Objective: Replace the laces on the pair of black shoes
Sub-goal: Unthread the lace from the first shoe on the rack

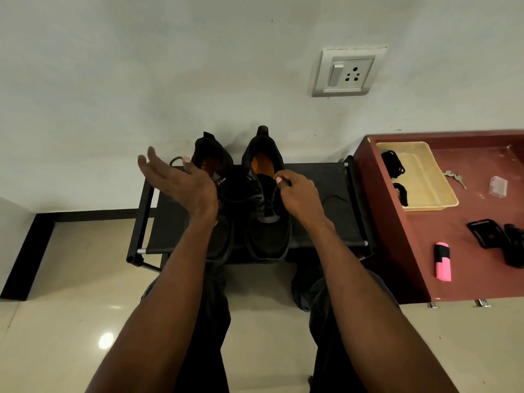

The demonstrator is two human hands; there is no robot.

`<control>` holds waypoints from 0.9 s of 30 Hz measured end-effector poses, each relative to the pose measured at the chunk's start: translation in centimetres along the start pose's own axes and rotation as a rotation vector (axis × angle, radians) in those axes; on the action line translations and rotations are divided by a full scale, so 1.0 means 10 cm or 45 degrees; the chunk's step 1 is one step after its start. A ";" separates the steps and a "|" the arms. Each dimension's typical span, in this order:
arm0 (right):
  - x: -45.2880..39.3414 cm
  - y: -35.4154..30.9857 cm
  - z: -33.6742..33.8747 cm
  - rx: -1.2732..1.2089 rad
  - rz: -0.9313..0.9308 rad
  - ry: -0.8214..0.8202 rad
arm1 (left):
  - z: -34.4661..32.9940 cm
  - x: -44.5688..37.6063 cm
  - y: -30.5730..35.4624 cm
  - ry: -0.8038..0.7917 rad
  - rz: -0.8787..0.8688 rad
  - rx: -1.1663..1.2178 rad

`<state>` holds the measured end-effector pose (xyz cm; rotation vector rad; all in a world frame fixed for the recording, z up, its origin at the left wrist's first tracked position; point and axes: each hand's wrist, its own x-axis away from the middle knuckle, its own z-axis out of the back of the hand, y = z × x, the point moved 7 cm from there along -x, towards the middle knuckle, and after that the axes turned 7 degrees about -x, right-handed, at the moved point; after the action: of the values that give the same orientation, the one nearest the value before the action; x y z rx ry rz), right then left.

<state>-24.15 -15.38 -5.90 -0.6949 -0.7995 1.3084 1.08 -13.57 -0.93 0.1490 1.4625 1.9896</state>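
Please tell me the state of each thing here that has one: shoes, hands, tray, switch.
Left hand: open, palm up, holding nothing.
Right hand: pinches a black lace on the right shoe.
Left shoe: upright on the rack.
Tray: holds black laces.
Wall switch: position unclear.

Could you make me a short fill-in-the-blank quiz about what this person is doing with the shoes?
1. The two black shoes stand on a low black ____.
2. The right hand pinches a black ____ above the right-side shoe, while the left hand is raised with its fingers spread.
3. On the red-brown cabinet lies a highlighter coloured ____.
4. More black laces lie in a yellow ____.

Missing words: rack; lace; pink; tray
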 end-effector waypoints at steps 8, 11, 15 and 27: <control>0.07 -0.09 -0.04 0.076 0.037 0.065 | -0.57 0.59 0.17 -0.812 -0.554 -0.505; 0.09 -0.11 -0.04 0.068 0.034 0.095 | -0.69 0.67 0.11 -0.870 -0.615 -0.715; 0.05 -0.08 -0.01 0.026 0.010 0.093 | -0.66 0.61 0.09 -0.924 -0.530 -0.636; 0.03 0.05 0.05 -0.054 0.009 0.085 | -0.59 0.54 -0.12 -1.095 -0.454 -0.449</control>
<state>-24.80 -15.00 -5.97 -0.7717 -0.7736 1.2712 -5.23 -15.12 -5.67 0.4813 0.5363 1.5457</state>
